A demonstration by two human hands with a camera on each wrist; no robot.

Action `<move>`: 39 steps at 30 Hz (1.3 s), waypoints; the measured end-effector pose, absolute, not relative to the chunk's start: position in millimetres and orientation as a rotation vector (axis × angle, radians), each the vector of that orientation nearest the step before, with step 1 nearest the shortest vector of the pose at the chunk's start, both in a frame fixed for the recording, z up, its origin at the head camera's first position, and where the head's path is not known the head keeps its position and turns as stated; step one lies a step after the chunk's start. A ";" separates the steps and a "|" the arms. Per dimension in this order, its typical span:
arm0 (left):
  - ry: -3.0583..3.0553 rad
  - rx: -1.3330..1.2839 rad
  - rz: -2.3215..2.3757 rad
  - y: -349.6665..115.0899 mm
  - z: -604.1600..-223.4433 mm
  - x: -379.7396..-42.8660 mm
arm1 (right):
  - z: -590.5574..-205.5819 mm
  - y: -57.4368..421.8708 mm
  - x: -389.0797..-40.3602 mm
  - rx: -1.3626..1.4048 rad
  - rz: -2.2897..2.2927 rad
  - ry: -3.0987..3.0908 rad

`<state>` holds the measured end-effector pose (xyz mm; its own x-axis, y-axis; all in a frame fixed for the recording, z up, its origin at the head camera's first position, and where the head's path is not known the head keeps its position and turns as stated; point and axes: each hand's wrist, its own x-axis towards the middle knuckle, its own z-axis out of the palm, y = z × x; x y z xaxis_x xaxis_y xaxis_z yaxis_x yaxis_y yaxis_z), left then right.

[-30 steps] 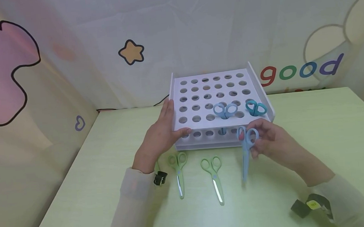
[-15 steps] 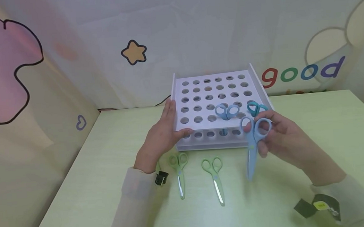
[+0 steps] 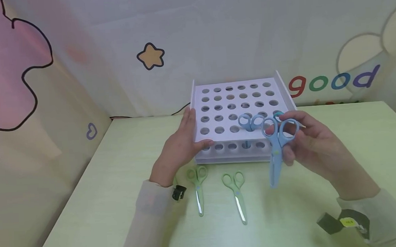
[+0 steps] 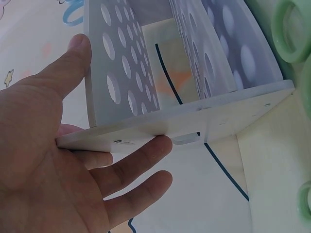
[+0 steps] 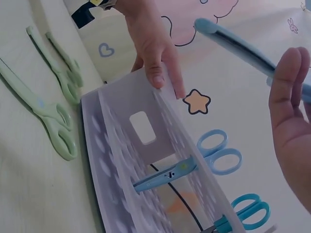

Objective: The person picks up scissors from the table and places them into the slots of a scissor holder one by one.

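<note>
My left hand (image 3: pixel 177 147) holds the near left corner of a white two-tier rack (image 3: pixel 226 137) with round holes. Its thumb lies over the top panel's edge, while the fingers lie against the outer side wall (image 4: pixel 228 116). In my right hand (image 3: pixel 316 146) is a pair of light blue scissors (image 3: pixel 275 158), pinched by the handles, blades pointing down, in front of the rack's right part. Another pair of light blue scissors (image 5: pixel 177 172) stands through a front-row hole, its handles above the top panel. Teal scissors (image 5: pixel 225 224) sit in the rack too, mostly hidden by my right hand in the head view.
On the table (image 3: pixel 121 203) before the rack lie green scissors (image 3: pixel 237 193) and a second green pair (image 3: pixel 198 185) to their left. A third green pair (image 3: pixel 175 179) is mostly behind my left wrist. A printed curtain (image 3: pixel 213 32) hangs behind the rack.
My right hand has lifted the light blue scissors a little up and to the right, and their handles now overlap the rack's top. The left hand keeps its hold on the rack.
</note>
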<state>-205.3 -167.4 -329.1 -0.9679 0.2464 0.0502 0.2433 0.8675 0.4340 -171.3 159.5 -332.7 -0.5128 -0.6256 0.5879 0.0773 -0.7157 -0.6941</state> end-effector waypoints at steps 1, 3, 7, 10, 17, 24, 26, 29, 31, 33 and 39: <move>3.027 0.397 0.707 -167.1 -328.6 -205.0 | -331.3 158.8 -170.3 -1.212 -2.264 0.891; 3.020 0.394 0.711 -166.4 -327.7 -204.7 | -328.4 157.2 -168.0 -1.174 -2.290 0.989; 3.015 0.386 0.697 -166.1 -325.7 -204.5 | -323.7 153.7 -163.9 -1.070 -2.353 1.201; 3.022 0.387 0.683 -166.7 -324.3 -204.5 | -321.8 152.4 -162.5 -0.997 -2.406 1.261; 3.024 0.383 0.698 -168.3 -324.1 -203.7 | -318.6 148.5 -161.0 -0.951 -2.510 1.207; 3.019 0.367 0.713 -168.9 -326.1 -203.2 | -315.7 143.4 -160.0 -0.870 -2.580 1.225; 3.018 0.363 0.709 -168.9 -326.4 -202.8 | -315.2 141.6 -159.1 -0.851 -2.605 1.252; 3.019 0.364 0.701 -168.6 -326.8 -202.3 | -314.4 139.1 -157.3 -0.812 -2.635 1.320; 3.020 0.367 0.696 -168.4 -326.8 -202.4 | -314.1 137.9 -156.8 -0.823 -2.641 1.339; 3.025 0.372 0.691 -168.1 -326.5 -202.7 | -313.9 136.9 -156.5 -0.844 -2.634 1.383; 3.025 0.382 0.695 -167.4 -325.9 -203.8 | -312.2 133.7 -157.5 -0.904 -2.628 1.403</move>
<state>-203.8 -167.4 -325.9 -0.9701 0.2394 0.0407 0.2332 0.8713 0.4318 -157.5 133.7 -312.2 -0.8311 -0.2853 0.4773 -0.2379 -0.5934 -0.7690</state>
